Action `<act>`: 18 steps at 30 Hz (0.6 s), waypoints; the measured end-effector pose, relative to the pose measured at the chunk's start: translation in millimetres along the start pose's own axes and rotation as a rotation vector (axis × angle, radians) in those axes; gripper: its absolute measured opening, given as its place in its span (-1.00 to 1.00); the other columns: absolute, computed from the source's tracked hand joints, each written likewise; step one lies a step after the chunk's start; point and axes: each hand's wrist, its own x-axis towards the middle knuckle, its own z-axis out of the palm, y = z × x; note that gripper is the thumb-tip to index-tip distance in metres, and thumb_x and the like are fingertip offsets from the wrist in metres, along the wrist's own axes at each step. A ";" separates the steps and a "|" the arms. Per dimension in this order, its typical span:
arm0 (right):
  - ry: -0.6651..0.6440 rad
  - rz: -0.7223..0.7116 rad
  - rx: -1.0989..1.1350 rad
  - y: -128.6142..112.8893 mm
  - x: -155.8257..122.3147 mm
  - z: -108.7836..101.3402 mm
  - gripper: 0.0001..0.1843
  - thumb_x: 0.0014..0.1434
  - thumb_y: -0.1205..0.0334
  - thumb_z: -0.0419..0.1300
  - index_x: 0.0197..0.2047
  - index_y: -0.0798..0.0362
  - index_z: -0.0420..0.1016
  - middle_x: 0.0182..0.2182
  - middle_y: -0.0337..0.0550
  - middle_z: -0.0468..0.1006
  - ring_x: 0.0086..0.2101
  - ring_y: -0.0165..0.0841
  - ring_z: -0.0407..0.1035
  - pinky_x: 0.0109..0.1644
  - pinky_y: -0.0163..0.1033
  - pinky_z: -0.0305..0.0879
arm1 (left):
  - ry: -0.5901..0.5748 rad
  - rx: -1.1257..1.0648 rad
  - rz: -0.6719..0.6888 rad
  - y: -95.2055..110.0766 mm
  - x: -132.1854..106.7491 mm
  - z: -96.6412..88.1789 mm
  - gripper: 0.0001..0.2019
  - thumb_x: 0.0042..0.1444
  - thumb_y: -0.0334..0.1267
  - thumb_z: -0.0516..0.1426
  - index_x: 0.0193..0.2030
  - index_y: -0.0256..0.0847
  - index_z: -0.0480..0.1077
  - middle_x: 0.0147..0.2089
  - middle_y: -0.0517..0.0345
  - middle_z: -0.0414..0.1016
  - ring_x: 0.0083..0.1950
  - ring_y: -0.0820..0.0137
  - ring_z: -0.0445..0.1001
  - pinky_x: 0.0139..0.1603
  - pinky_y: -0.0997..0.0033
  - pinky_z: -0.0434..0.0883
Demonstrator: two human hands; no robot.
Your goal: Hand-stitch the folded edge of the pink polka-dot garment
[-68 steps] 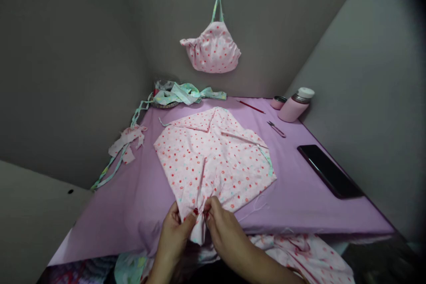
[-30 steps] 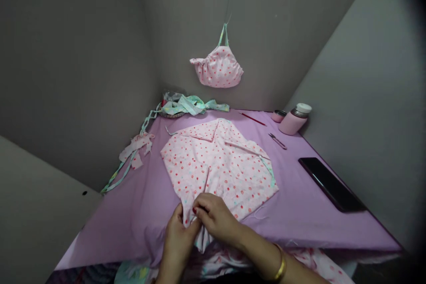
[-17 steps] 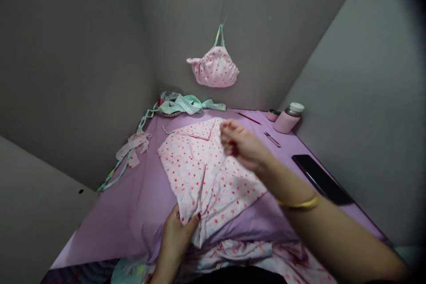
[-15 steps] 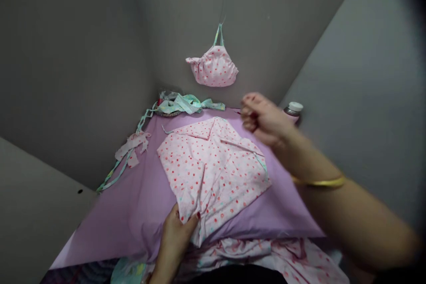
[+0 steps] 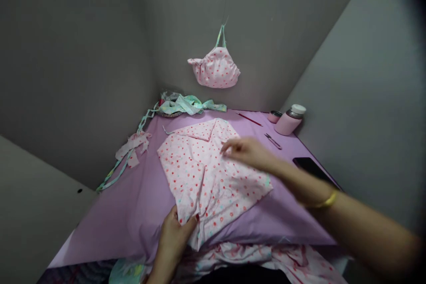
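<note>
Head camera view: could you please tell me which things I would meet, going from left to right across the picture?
Pink cloth scraps, left hand, hanging dotted cloth, red pencil, snips, pink bottle, phone.

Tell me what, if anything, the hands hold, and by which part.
The left hand grips the spread-out pink cloth with red dots by its near end, thumb on top. Whether the blurred right hand holds anything cannot be told.
</note>
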 end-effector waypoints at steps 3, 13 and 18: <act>-0.326 -0.069 -0.035 17.9 -10.9 81.1 -0.74 -0.08 0.26 0.30 -0.24 0.07 0.55 -0.63 -0.31 0.43 -0.58 -0.51 0.26 -0.50 -0.47 0.04 | 0.022 0.009 0.004 0.7 0.4 0.4 -0.62 -0.21 -0.20 0.14 -0.20 -0.35 0.37 -0.22 -0.08 0.56 -0.21 0.19 0.51 -0.20 0.31 0.40; -0.006 0.011 -0.099 34.8 15.5 50.0 -0.85 0.10 0.34 0.11 -0.39 0.12 0.52 -0.55 -0.27 0.47 -0.51 -0.48 0.29 -0.43 -0.43 0.05 | 0.020 -0.061 -0.027 -1.6 0.0 0.6 -0.58 -0.20 -0.15 0.18 -0.18 -0.36 0.37 -0.19 -0.12 0.55 -0.19 0.16 0.52 -0.18 0.30 0.43; 0.383 0.115 -0.271 39.0 37.0 -9.5 -0.82 0.12 0.28 0.08 -0.37 0.13 0.49 -0.57 -0.21 0.43 -0.53 -0.43 0.22 -0.43 -0.36 -0.02 | 0.033 -0.064 -0.053 -0.5 -1.3 1.5 -0.57 -0.22 -0.17 0.19 -0.17 -0.35 0.38 -0.20 -0.11 0.56 -0.20 0.15 0.52 -0.18 0.27 0.43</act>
